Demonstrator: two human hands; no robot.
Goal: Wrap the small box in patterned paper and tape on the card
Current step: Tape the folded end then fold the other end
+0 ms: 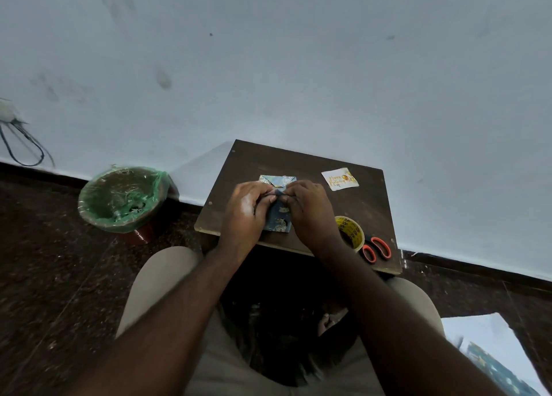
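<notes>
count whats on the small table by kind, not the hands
paper-wrapped box: 1
card: 1
tape roll: 1
scissors: 1
total: 4

I see a pale grey-blue wall (298,52), scuffed, in dim flat light. Dark speckled floor (44,261), dark skirting (38,174). Small dark wood desk (298,159) at the wall. Green-lined bin (122,198) left of it. Socket (7,110) and cables (21,147) far left.
</notes>
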